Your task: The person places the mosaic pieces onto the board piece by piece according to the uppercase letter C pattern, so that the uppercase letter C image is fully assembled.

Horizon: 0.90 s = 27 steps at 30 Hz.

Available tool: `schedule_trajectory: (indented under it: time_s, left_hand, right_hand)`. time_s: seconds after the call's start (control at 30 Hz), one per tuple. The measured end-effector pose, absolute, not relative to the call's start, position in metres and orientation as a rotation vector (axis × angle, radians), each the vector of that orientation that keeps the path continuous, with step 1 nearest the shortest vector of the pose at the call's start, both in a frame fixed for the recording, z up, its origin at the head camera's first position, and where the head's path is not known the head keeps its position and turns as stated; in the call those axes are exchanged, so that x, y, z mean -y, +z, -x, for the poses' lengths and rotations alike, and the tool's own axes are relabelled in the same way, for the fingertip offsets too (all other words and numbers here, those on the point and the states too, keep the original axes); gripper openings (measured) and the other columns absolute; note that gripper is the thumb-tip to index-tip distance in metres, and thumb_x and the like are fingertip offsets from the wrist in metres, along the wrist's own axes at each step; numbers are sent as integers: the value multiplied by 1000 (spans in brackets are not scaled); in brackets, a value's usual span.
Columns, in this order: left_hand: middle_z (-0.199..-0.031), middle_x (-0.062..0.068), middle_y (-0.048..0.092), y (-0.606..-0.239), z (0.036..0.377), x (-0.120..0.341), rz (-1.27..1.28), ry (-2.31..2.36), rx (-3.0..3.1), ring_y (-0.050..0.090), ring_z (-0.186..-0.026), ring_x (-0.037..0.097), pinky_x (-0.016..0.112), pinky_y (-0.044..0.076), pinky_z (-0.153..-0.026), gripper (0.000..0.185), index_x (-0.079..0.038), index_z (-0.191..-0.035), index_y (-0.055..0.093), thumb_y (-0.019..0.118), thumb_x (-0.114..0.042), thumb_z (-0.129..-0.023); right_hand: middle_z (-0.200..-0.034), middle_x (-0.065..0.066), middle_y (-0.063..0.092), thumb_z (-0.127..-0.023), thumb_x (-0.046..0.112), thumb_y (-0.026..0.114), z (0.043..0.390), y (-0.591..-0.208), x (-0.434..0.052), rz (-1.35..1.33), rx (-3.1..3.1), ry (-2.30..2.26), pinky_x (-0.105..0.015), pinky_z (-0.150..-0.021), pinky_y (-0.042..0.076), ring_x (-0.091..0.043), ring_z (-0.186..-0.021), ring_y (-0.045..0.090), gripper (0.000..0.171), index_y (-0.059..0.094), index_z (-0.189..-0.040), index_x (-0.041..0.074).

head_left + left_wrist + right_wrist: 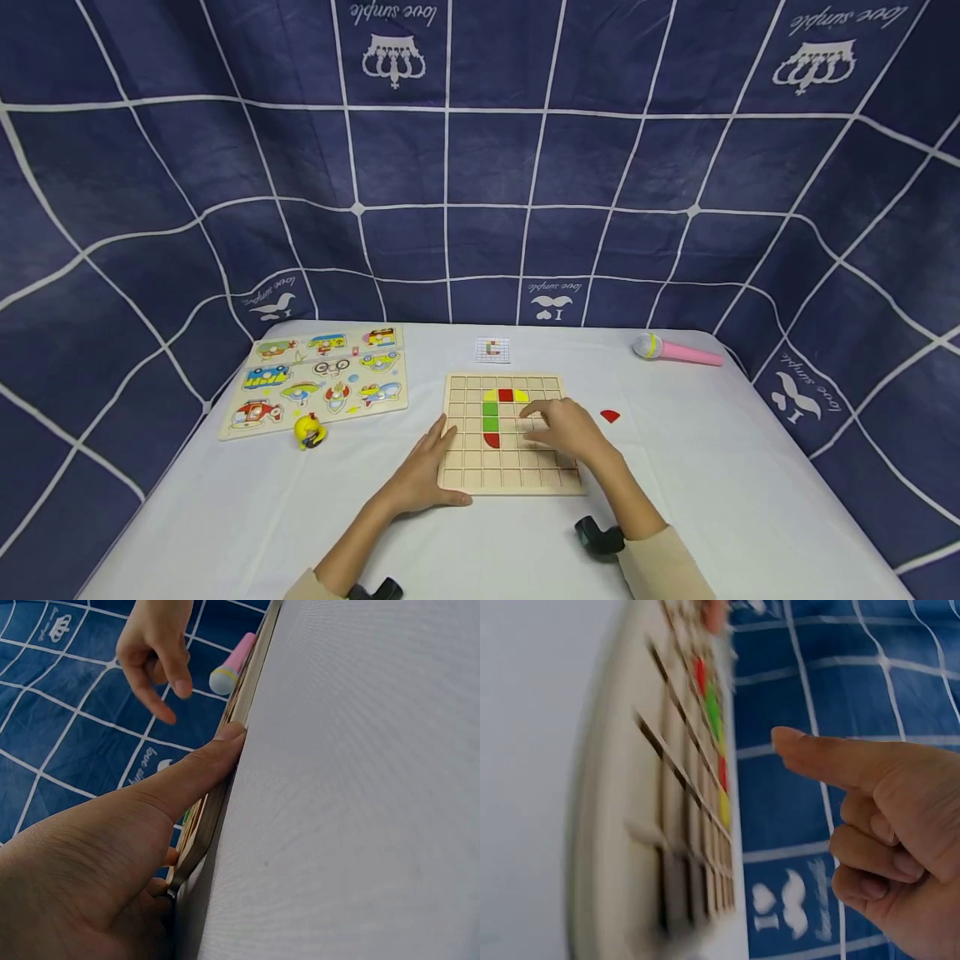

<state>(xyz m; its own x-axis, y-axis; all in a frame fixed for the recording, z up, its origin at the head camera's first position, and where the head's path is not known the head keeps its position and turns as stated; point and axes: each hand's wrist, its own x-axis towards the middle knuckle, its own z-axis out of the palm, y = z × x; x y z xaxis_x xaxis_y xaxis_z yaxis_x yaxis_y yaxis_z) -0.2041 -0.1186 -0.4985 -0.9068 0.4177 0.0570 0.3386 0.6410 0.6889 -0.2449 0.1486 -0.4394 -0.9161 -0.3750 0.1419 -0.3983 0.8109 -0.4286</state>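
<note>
A wooden grid board (468,479) lies in front of me, with a C-shaped run of red, yellow and green pieces (491,417) in its cells. At its near left corner my left hand (420,475) holds it, thumb (199,769) along the front edge and fingers at the left side. Over the board's right part hovers my right hand (566,427). Its thumb and index finger are apart with nothing between them, and the other fingers curl in, as the right wrist view shows. A loose red rounded piece (610,415) lies right of the board.
Behind the board is a small pattern card (492,350). A picture puzzle board (318,383) lies at the left, with a yellow toy figure (308,431) at its front edge. A pink toy microphone (678,350) rests at the back right. Dark blue curtains (495,167) enclose the white table.
</note>
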Motion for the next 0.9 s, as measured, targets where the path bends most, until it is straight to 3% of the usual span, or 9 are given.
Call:
schedule_trajectory:
  time_s: [0.23, 0.43, 0.9]
  left_hand:
    - [-153, 17, 5, -498, 203, 116, -637, 1127, -2739, 11, -136, 41, 56, 22, -103, 115, 1, -144, 26, 81, -53, -58]
    - [-153, 16, 4, -498, 203, 117, -633, 1108, -2744, 11, -136, 41, 55, 23, -103, 116, 0, -144, 26, 81, -55, -57]
    - [-153, 17, 4, -500, 205, 119, -632, 1107, -2748, 9, -137, 39, 56, 17, -105, 119, 1, -144, 26, 80, -56, -56]
  right_hand:
    - [-51, 5, 30, -73, 20, 78, 248, -435, -205, -475, 2932, 823, -23, -43, 23, -8, -44, 26, 30, 70, -101, 15]
    - [-57, 3, 30, -69, 19, 81, 244, -445, -244, -413, 2981, 837, -25, -48, 25, -11, -52, 27, 32, 70, -99, 13]
    - [-57, 3, 37, -69, 18, 80, 242, -469, -259, -382, 3021, 827, -26, -51, 27, -12, -54, 32, 30, 71, -97, 12]
